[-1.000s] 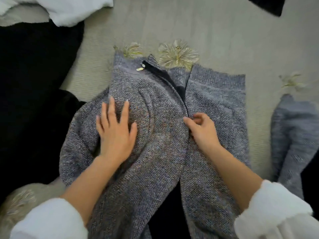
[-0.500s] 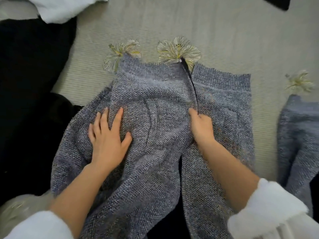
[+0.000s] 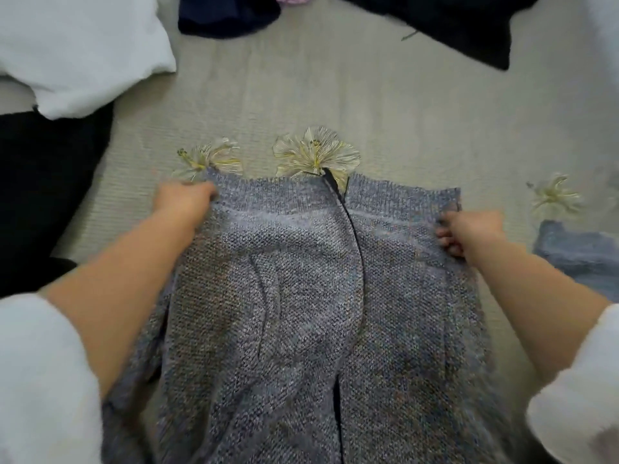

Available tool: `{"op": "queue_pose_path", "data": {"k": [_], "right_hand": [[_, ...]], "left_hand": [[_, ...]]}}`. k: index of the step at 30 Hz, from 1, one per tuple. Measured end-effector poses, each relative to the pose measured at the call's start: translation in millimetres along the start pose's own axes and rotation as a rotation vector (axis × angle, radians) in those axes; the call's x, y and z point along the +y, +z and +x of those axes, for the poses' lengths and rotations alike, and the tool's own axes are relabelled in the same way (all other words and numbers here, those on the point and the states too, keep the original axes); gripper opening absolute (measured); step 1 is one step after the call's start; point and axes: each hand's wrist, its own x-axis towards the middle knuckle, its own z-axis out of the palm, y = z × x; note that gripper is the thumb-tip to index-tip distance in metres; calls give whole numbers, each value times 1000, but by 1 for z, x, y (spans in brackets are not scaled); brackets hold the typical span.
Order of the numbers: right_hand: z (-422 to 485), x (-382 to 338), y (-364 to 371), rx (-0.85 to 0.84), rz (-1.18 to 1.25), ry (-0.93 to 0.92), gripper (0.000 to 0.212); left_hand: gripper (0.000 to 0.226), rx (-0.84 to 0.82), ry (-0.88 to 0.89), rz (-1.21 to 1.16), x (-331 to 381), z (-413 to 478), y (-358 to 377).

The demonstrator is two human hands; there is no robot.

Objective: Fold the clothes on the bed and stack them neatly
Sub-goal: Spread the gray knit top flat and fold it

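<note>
bare bedspread (image 3: 385, 105) ahead, white garment (image 3: 77, 51) left

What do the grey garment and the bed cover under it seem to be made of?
The grey garment: a chunky knit, probably wool or acrylic yarn, matte and mottled; single stitches and a ribbed hem band show. The bed cover: seemingly woven beige cloth, perhaps cotton, matte, with fine ribs and flowers that look embroidered.

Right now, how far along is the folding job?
Nothing looks finished: no folded stack shows. In hand: the left hand and right hand grip the far corners of the grey cardigan, spread flat on the bed. Left: folding it, plus the white garment and dark clothes, loose.
</note>
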Motion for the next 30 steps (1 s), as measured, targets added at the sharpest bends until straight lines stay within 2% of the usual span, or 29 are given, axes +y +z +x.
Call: {"op": "queue_pose_path", "data": {"k": [1,3,6,7,9,10,11,12,13,15,16,17,18,20,22,25,27,30], "right_hand": [[1,-4,-3,10,42,-18,14],[0,-15,-12,148,174,-162,16],[3,-18,-28,326,372,-294,18],[7,-17,-30,318,432,-276,19],[14,-11,-31,166,447,-252,14],[16,-6,-29,63,389,-241,23],[14,0,-26,-22,262,-237,44],[9,10,-22,-67,106,-285,59],[-2,20,-20,-55,-54,-379,63],[-31,38,-14,-25,-267,-675,48],[-47,47,-10,-50,-340,-811,33],[-64,54,-6,-117,-411,-869,17],[-80,60,-2,-215,-468,-873,5],[-108,79,4,-386,-558,-778,17],[-129,97,3,-437,-635,-685,25],[-156,128,-10,-521,-657,-605,32],[-173,148,-19,-597,-691,-590,31],[-195,173,-30,-661,-728,-583,31]], "left_hand": [[7,-13,29,-19,10,2,0],[22,21,187,-132,30,5,-3],[18,136,344,-268,50,9,-8],[19,142,354,-257,48,12,-6],[30,63,309,-174,38,21,3],[44,15,285,-67,29,22,10],[58,-3,288,134,21,20,16],[66,15,323,373,12,10,24],[67,50,414,561,3,-8,31],[58,26,684,644,-12,-57,44],[51,-29,794,614,-19,-83,49],[43,-98,876,578,-30,-103,53],[36,-172,920,550,-41,-122,55],[27,-311,923,505,-67,-149,57],[21,-399,888,497,-89,-175,50],[18,-455,910,609,-121,-204,32],[26,-488,888,727,-140,-221,18],[57,-591,695,895,-163,-244,-1]]}}
